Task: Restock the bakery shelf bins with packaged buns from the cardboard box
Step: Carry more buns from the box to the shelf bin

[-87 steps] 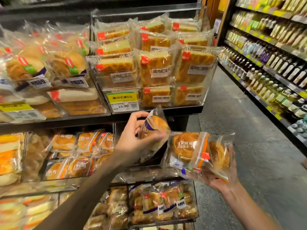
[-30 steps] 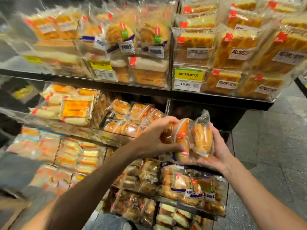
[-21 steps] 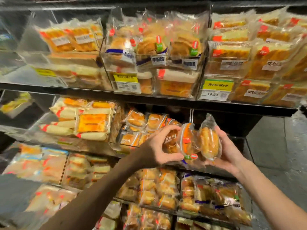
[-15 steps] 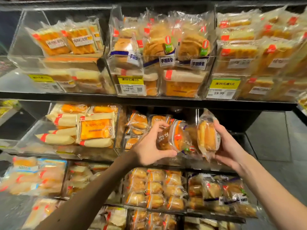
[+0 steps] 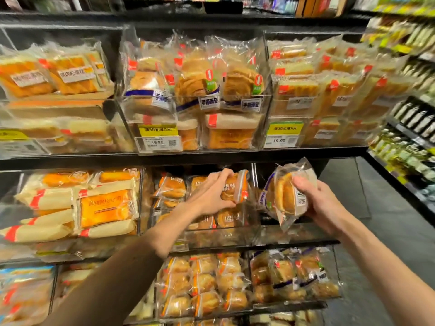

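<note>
My left hand (image 5: 211,194) grips a packaged bun with an orange stripe (image 5: 236,188) and holds it inside the clear middle-shelf bin (image 5: 219,238), among several similar orange-striped buns. My right hand (image 5: 313,201) is closed on a bun pack with a blue stripe (image 5: 282,196), held upright in front of the dark gap to the right of that bin. The cardboard box is out of view.
Clear bins of bagged bread and buns fill the top shelf (image 5: 195,95), the left middle bin (image 5: 77,203) and the lower shelf (image 5: 235,283). Yellow price tags (image 5: 157,131) hang on the top bins. An aisle floor (image 5: 386,208) and a bottle shelf (image 5: 409,123) lie to the right.
My left hand has carried the orange-striped bun away from the right hand's pack and up-left into the middle bin. The right hand keeps the blue-striped pack. The view shifted left.
</note>
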The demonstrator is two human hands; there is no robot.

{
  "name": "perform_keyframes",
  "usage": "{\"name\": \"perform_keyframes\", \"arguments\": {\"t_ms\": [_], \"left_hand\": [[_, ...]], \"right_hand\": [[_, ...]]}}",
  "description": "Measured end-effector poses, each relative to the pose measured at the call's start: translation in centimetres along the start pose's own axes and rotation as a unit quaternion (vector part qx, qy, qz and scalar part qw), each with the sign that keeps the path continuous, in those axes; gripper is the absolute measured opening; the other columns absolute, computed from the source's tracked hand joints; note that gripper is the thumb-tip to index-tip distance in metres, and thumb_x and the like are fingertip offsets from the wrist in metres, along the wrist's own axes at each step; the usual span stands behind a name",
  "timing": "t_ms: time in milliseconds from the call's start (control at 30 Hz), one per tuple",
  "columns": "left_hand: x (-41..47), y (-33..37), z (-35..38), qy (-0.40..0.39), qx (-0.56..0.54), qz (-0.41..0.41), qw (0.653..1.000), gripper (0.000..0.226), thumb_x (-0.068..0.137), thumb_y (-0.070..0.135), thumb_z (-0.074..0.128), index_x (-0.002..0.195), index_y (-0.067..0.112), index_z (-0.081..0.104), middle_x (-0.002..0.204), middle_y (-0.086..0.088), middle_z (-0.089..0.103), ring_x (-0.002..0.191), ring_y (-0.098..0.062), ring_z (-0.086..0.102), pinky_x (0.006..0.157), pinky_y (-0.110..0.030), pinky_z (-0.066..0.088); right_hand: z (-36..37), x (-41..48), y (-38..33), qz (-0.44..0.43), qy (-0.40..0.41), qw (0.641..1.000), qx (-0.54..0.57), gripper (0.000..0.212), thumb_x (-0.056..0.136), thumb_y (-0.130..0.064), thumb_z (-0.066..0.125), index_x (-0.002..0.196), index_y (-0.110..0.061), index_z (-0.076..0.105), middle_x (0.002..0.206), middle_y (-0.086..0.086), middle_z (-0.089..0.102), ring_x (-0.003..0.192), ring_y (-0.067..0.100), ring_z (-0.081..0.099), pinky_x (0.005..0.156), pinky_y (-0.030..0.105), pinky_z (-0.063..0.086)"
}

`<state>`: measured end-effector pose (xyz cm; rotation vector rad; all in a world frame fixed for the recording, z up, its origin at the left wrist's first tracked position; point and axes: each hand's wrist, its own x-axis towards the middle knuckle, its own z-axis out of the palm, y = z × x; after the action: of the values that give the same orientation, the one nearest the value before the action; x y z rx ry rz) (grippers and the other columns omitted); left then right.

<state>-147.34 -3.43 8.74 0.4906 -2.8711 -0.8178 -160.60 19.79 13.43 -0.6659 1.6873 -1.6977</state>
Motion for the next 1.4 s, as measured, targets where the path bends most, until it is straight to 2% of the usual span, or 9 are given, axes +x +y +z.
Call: {"name": "perform_keyframes", "arguments": {"t_ms": [200, 367, 500, 633, 833, 1033, 1167, 1300, 1400], "left_hand": [[3.1, -1.0, 1.1, -0.041, 0.063, -0.005, 0.997, 0.078, 0.085, 0.039, 0.074, 0.144, 0.027, 0.026, 0.147, -0.003, 0.041, 0.133, -0.021, 0.039, 0.103, -0.036, 0.036], [4.6, -2.0, 2.4, -0.03, 0.284, -0.034, 0.958, 0.074, 0.096, 0.049, 0.056, 0.157, 0.029, 0.017, 0.152, -0.013, 0.035, 0.137, -0.031, 0.035, 0.111, -0.043, 0.033], [5.3, -1.8, 3.2, -0.003, 0.38, -0.045, 0.924, 0.073, 0.097, 0.053, 0.051, 0.157, 0.029, 0.018, 0.148, -0.012, 0.04, 0.137, -0.031, 0.036, 0.111, -0.046, 0.029], [6.0, -1.4, 3.2, -0.027, 0.366, -0.069, 0.928, 0.079, 0.093, 0.057, 0.055, 0.157, 0.029, 0.017, 0.149, -0.011, 0.041, 0.138, -0.031, 0.035, 0.113, -0.05, 0.026], [2.0, 1.7, 2.6, 0.15, -0.053, -0.069, 0.985, 0.042, 0.096, 0.049, 0.055, 0.132, 0.027, 0.054, 0.126, 0.004, 0.057, 0.12, -0.017, 0.049, 0.105, -0.037, 0.041], [-4.3, 5.9, -1.5, -0.13, -0.466, -0.195, 0.853, 0.052, 0.094, 0.065, 0.041, 0.134, 0.033, 0.051, 0.118, 0.021, 0.064, 0.106, -0.002, 0.058, 0.107, -0.034, 0.037], [-6.4, 4.9, -3.1, -0.103, -0.565, -0.233, 0.785, 0.044, 0.091, 0.051, 0.058, 0.122, 0.019, 0.061, 0.118, -0.017, 0.07, 0.125, -0.045, 0.054, 0.082, -0.033, 0.059], [-8.6, 2.7, -3.5, -0.012, -0.552, -0.232, 0.801, 0.031, 0.09, 0.047, 0.064, 0.115, 0.032, 0.053, 0.09, 0.005, 0.078, 0.096, -0.026, 0.07, 0.079, -0.032, 0.055], [-10.3, 1.3, -4.1, 0.054, -0.521, -0.232, 0.82, 0.079, 0.073, 0.059, 0.077, 0.138, 0.028, 0.044, 0.118, 0.005, 0.071, 0.105, -0.015, 0.069, 0.099, -0.044, 0.051]], "right_hand": [[-0.8, -0.3, -0.3, 0.089, 0.017, 0.994, 0.056, 0.073, 0.066, -0.06, 0.073, 0.117, -0.009, 0.066, 0.096, 0.007, 0.077, 0.082, 0.017, 0.073, 0.066, 0.029, 0.059], [-0.7, 0.0, 0.3, 0.112, -0.002, 0.988, 0.103, 0.101, 0.024, -0.074, 0.086, 0.108, -0.022, 0.07, 0.105, 0.007, 0.076, 0.089, 0.02, 0.074, 0.068, 0.034, 0.057], [-0.5, 0.0, 0.3, 0.133, 0.005, 0.978, 0.162, 0.055, 0.073, -0.06, 0.059, 0.111, -0.021, 0.067, 0.101, 0.007, 0.077, 0.084, 0.019, 0.075, 0.068, 0.037, 0.057], [-0.1, -0.2, 0.5, 0.142, 0.011, 0.976, 0.166, 0.056, 0.075, -0.058, 0.053, 0.113, -0.02, 0.067, 0.106, 0.009, 0.076, 0.087, 0.021, 0.075, 0.08, 0.043, 0.056], [1.2, -0.8, -0.2, 0.154, -0.006, 0.977, 0.149, 0.051, 0.076, -0.056, 0.05, 0.108, -0.022, 0.067, 0.096, 0.005, 0.078, 0.08, 0.018, 0.075, 0.072, 0.039, 0.053], [4.7, -1.4, -0.7, 0.157, -0.112, 0.953, 0.234, 0.084, 0.059, -0.065, 0.083, 0.126, -0.017, 0.068, 0.129, 0.018, 0.064, 0.118, 0.035, 0.063, 0.088, 0.053, 0.057], [7.5, -0.8, -0.4, 0.186, -0.177, 0.931, 0.259, 0.088, 0.077, -0.071, 0.062, 0.141, -0.011, 0.052, 0.138, 0.025, 0.056, 0.124, 0.043, 0.057, 0.087, 0.062, 0.054], [11.0, -0.4, -0.3, 0.154, -0.155, 0.969, 0.116, 0.076, 0.082, -0.078, 0.041, 0.135, -0.027, 0.058, 0.128, 0.007, 0.067, 0.115, 0.026, 0.066, 0.096, 0.05, 0.053], [13.3, -0.4, -0.1, 0.094, -0.104, 0.987, -0.077, 0.075, 0.072, -0.088, 0.038, 0.118, -0.035, 0.064, 0.114, -0.007, 0.073, 0.103, 0.01, 0.07, 0.088, 0.032, 0.054]]}}
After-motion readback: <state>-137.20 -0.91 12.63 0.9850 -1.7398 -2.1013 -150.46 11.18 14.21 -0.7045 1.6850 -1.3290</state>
